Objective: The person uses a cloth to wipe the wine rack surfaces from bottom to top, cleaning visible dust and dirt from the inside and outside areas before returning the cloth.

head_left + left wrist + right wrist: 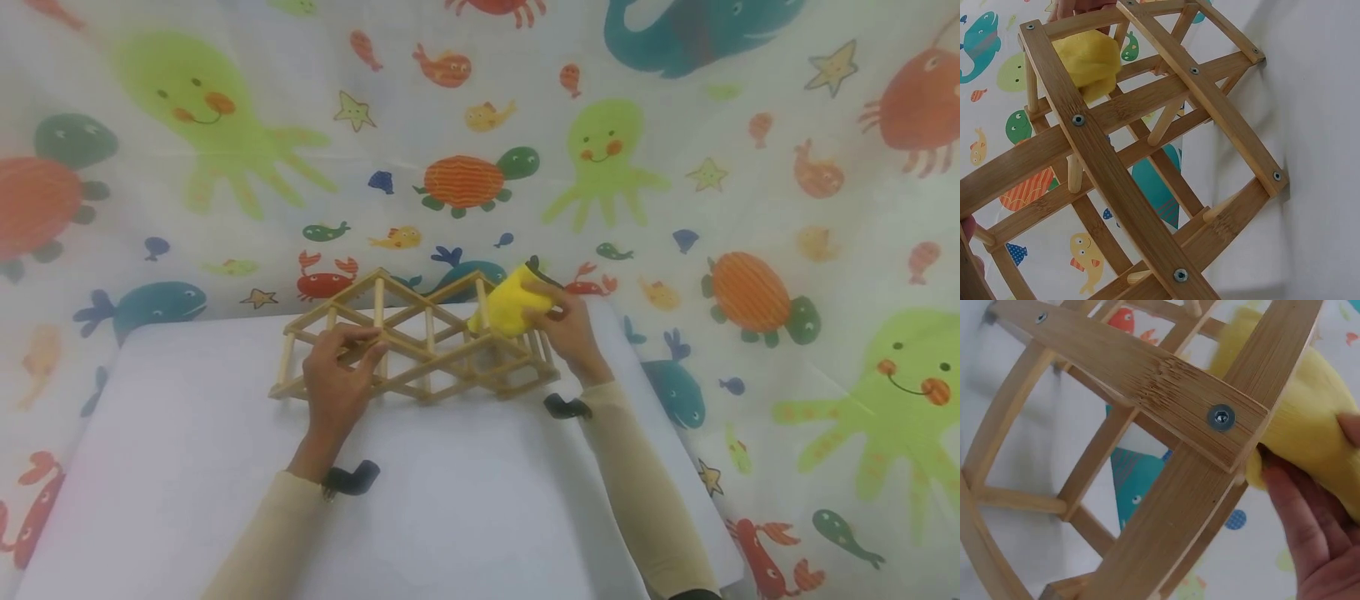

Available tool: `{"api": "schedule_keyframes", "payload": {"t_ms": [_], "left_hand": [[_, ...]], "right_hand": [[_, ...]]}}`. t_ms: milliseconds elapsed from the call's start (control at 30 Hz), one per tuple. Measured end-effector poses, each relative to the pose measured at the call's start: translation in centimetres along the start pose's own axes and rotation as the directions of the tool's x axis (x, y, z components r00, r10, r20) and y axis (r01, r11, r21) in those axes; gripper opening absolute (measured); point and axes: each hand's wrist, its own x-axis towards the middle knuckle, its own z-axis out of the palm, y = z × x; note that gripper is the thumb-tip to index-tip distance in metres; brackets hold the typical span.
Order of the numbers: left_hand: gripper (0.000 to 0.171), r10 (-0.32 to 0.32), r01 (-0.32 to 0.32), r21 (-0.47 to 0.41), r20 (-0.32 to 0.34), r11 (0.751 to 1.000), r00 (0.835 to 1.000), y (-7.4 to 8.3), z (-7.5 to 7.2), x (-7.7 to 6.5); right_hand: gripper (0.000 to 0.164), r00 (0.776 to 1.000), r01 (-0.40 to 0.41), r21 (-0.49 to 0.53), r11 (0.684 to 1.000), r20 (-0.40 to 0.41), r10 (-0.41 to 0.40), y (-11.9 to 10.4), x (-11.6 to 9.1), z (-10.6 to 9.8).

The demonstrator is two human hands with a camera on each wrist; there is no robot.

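A folding wooden lattice rack [378, 298] of crossed slats and round dowels stands stretched out on the table. In the left wrist view, metal bolts join the slats of the rack [1132, 187]. My left hand [339, 379] pinches an upper slat near the middle left. At the right end, my right hand [572, 333] grips a yellow cloth [517, 304] with a dark edge on top. The right wrist view has the cloth [1319, 412] behind a slat end of the rack [1147, 381], bunched in the fingers of the right hand [1316, 544].
The rack stands toward the far edge of a white-covered table [465, 500]. Behind and beside it hangs a curtain [495, 242] printed with sea animals. Each wrist carries a black strap piece, such as the left one [352, 477].
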Motion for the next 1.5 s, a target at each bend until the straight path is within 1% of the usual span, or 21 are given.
{"api": "schedule_keyframes", "payload": {"t_ms": [167,233,267,367,433,500,567,667,767,833,900,933,1033,1100,1167,1233,1267,1333,1400,1467,1500], "left_hand": [[0.025,0.003,-0.003,-0.014,0.009,1.000,1.000,0.1,0.4,0.0],[0.025,0.001,-0.001,-0.014,0.018,1.000,1.000,0.3,0.5,0.0],[0.024,-0.002,0.002,-0.013,0.020,1.000,1.000,0.3,0.4,0.1],[0.024,-0.008,0.008,-0.007,0.023,1.000,1.000,0.4,0.1,0.1],[0.024,-0.014,0.014,0.000,0.018,1.000,1.000,0.4,0.0,0.1],[0.023,-0.014,0.014,0.002,0.020,1.000,1.000,0.3,0.0,0.1],[0.023,-0.009,0.009,0.004,0.017,1.000,1.000,0.3,-0.2,0.2],[0.024,-0.004,0.004,0.006,0.019,1.000,1.000,0.4,-0.4,0.3],[0.024,-0.005,0.005,0.001,0.010,1.000,1.000,0.4,-0.4,0.5],[0.024,-0.007,0.007,-0.002,0.009,1.000,1.000,0.4,-0.3,0.5],[0.024,-0.006,0.006,-0.004,0.010,1.000,1.000,0.4,-0.2,0.6],[0.024,-0.003,0.004,-0.006,0.014,1.000,1.000,0.4,-0.2,0.6],[0.024,-0.004,0.004,-0.011,0.014,1.000,1.000,0.3,-0.3,0.7],[0.024,-0.012,0.012,-0.019,0.012,1.000,1.000,0.2,-0.4,0.7],[0.024,-0.020,0.020,-0.029,0.010,0.999,1.000,0.1,-0.5,0.7],[0.025,-0.026,0.026,-0.043,0.011,0.999,1.000,0.1,-0.5,0.7],[0.025,-0.028,0.028,-0.045,0.013,0.999,1.000,0.1,-0.4,0.6],[0.025,-0.033,0.034,-0.044,0.020,0.998,0.999,0.0,-0.3,0.6],[0.025,-0.034,0.035,-0.035,0.029,0.999,0.999,0.0,-0.3,0.6],[0.025,-0.033,0.034,-0.027,0.034,0.999,0.999,0.0,-0.5,0.7],[0.024,-0.036,0.037,-0.027,0.032,0.999,0.999,-0.1,-0.6,0.8]], "right_hand": [[0.042,0.989,-0.034,-0.146,0.989,0.139,0.054,0.1,-0.3,0.1],[0.039,0.982,-0.035,-0.222,0.975,0.171,0.074,-0.3,-0.1,0.2],[0.039,0.979,-0.050,-0.237,0.970,0.182,0.095,-0.7,0.0,0.2],[0.038,0.959,-0.110,-0.264,0.958,0.225,0.172,-1.7,0.6,0.4],[0.038,0.939,-0.151,-0.307,0.940,0.253,0.233,-2.2,1.1,0.7],[0.038,0.925,-0.166,-0.358,0.919,0.266,0.271,-2.5,1.5,1.1],[0.037,0.919,-0.160,-0.421,0.893,0.265,0.290,-2.9,1.9,1.8],[0.036,0.923,-0.131,-0.496,0.858,0.255,0.289,-3.2,2.6,2.8],[0.035,0.927,-0.098,-0.533,0.841,0.259,0.272,-3.4,3.2,3.6],[0.035,0.921,-0.104,-0.548,0.830,0.262,0.289,-3.4,3.5,3.9],[0.035,0.907,-0.108,-0.577,0.810,0.277,0.318,-3.6,3.8,4.0],[0.035,0.896,-0.099,-0.605,0.790,0.291,0.335,-3.5,4.1,4.0],[0.029,0.859,-0.022,-0.677,0.736,0.363,0.360,-3.4,5.0,4.2],[0.023,0.833,0.024,-0.695,0.719,0.412,0.370,-3.3,5.6,4.6],[0.015,0.813,0.023,-0.691,0.722,0.433,0.389,-3.2,6.0,5.0],[0.013,0.816,-0.030,-0.690,0.723,0.401,0.416,-3.3,6.0,5.3],[0.014,0.829,-0.061,-0.695,0.716,0.364,0.424,-3.2,5.9,5.4],[0.019,0.865,-0.119,-0.714,0.690,0.266,0.425,-3.2,5.4,5.6],[0.024,0.895,-0.166,-0.729,0.664,0.171,0.412,-3.2,5.0,5.7],[0.024,0.911,-0.174,-0.735,0.656,0.132,0.390,-3.2,4.8,5.9],[0.021,0.913,-0.145,-0.741,0.656,0.156,0.378,-3.2,4.9,5.9]]}}
